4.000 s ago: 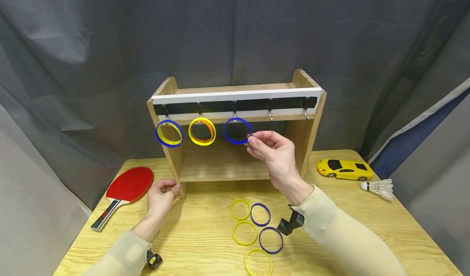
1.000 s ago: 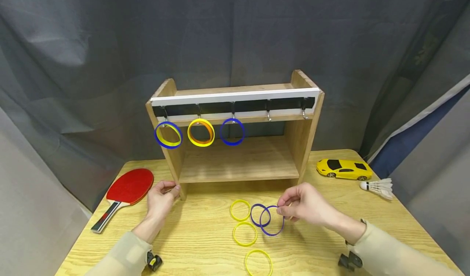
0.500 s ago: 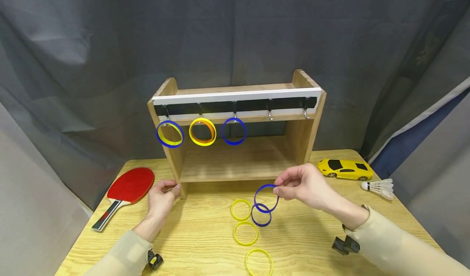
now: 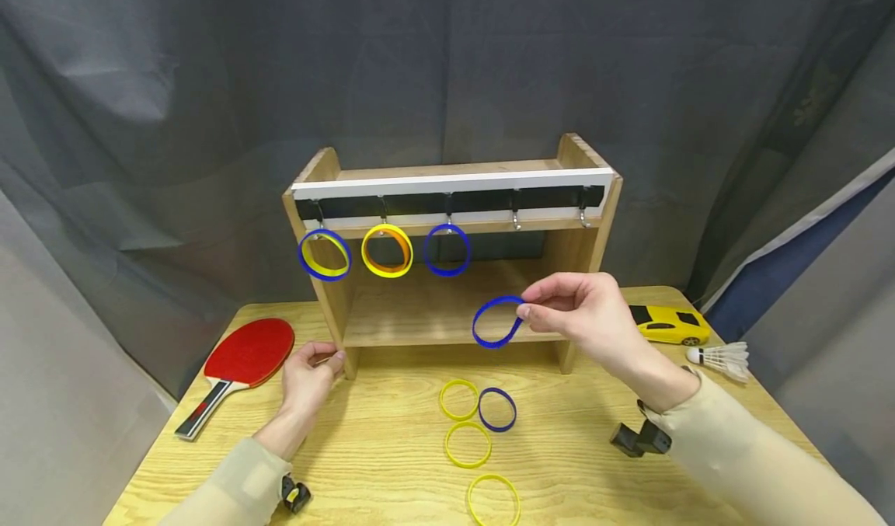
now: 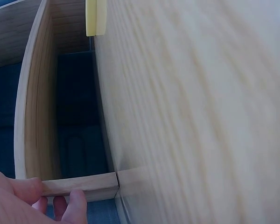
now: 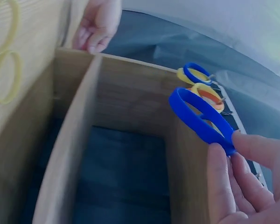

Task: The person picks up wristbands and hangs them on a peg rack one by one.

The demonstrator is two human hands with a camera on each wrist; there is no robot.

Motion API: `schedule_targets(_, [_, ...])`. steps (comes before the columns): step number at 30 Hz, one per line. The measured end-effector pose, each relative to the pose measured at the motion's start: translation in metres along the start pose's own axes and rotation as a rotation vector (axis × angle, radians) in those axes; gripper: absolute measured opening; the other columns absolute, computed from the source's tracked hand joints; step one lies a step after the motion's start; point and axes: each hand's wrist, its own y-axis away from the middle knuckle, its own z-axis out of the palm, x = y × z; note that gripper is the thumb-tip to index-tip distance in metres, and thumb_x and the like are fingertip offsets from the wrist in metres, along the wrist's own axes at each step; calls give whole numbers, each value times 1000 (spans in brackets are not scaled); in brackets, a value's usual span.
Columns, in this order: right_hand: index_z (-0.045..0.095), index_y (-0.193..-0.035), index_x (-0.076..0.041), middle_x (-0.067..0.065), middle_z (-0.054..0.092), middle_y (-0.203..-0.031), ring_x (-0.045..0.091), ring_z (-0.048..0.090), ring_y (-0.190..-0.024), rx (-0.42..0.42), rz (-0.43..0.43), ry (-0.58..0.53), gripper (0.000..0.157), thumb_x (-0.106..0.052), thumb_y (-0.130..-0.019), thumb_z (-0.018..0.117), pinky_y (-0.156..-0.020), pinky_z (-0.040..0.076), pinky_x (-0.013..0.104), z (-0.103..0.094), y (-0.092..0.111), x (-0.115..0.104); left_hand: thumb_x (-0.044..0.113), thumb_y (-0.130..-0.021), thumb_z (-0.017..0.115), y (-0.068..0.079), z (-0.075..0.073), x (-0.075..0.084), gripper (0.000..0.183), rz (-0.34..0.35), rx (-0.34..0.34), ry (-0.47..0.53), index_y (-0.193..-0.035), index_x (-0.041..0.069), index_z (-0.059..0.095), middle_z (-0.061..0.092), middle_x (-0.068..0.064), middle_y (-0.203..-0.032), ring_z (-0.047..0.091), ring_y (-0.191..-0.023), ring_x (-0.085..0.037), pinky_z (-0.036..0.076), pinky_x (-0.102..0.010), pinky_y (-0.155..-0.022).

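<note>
My right hand [image 4: 583, 316] pinches a blue silicone wristband [image 4: 498, 322] by its right side, in front of the lower shelf of a small wooden rack [image 4: 447, 301]. Down at the rack's left foot, my left hand [image 4: 308, 378] grips the edge of the side panel; the left wrist view shows its thumb and fingers [image 5: 77, 205] around the wood. Along the rack's front strip hang a blue and a yellow band [image 4: 325, 255] on the leftmost hook, a yellow and an orange band [image 4: 387, 251] beside them, and one blue band [image 4: 447, 251] on the middle hook.
Two right-hand hooks [image 4: 516, 220] carry nothing. On the table lie three yellow bands [image 4: 468, 444] and a blue band [image 4: 497, 409]. A red table tennis bat [image 4: 248, 355] lies left; a yellow toy car [image 4: 670, 325], partly behind my right hand, and a shuttlecock [image 4: 720, 360] are right.
Four seconds ago my right hand held the blue band at the middle hook; that band now hangs there. Since then it has lifted another blue band from the table. My left hand stays put.
</note>
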Motion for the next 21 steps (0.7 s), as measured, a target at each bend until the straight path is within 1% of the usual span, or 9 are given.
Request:
schedule_targets(3, [77, -116, 8, -5, 87, -98, 11, 85, -87, 28, -16, -53, 24, -3, -98, 87, -85, 72, 27, 2, -4, -3, 3, -105, 75, 0, 0, 0, 27, 1, 1, 2, -129, -9, 69, 78, -24, -126, 76, -91, -5, 67, -19, -82])
schedule_targets(7, [81, -111, -3, -7, 87, -97, 10, 85, -89, 58, -48, -205, 14, 2, -98, 84, -86, 72, 28, 7, -12, -1, 4, -104, 76, -1, -1, -1, 27, -4, 3, 3, -128, -8, 70, 79, -22, -124, 76, -90, -5, 67, -19, -81])
schedule_targets(10, [83, -106, -13, -6, 87, -96, 10, 85, -88, 83, -50, -341, 20, 6, -99, 80, -86, 72, 29, 12, -19, 1, 4, -104, 77, -1, 0, -1, 27, -7, 4, 7, -127, -8, 70, 79, -21, -122, 76, -89, -5, 67, -20, -81])
schedule_targets(15, [86, -103, -17, -3, 86, -95, 10, 86, -87, 113, -18, -534, 27, 8, -102, 75, -86, 72, 27, 22, -29, -3, 4, -103, 77, -2, 0, -1, 26, -4, 6, 9, -126, -8, 70, 80, -15, -118, 76, -89, -6, 68, -21, -81])
schedule_targets(19, [86, -102, -18, -3, 86, -94, 10, 85, -85, 129, -19, -647, 31, 10, -103, 73, -85, 71, 25, 32, -35, -6, 3, -103, 77, -1, 1, -1, 26, 0, 7, 8, -125, -8, 70, 80, -17, -118, 76, -90, -7, 68, -21, -81])
schedule_targets(21, [87, -101, -19, -4, 86, -94, 9, 85, -85, 145, -23, -675, 35, 11, -104, 70, -84, 71, 23, 37, -37, -8, 3, -103, 77, -1, 1, 0, 26, 1, 8, 12, -125, -8, 70, 80, -17, -119, 76, -91, -7, 68, -21, -82])
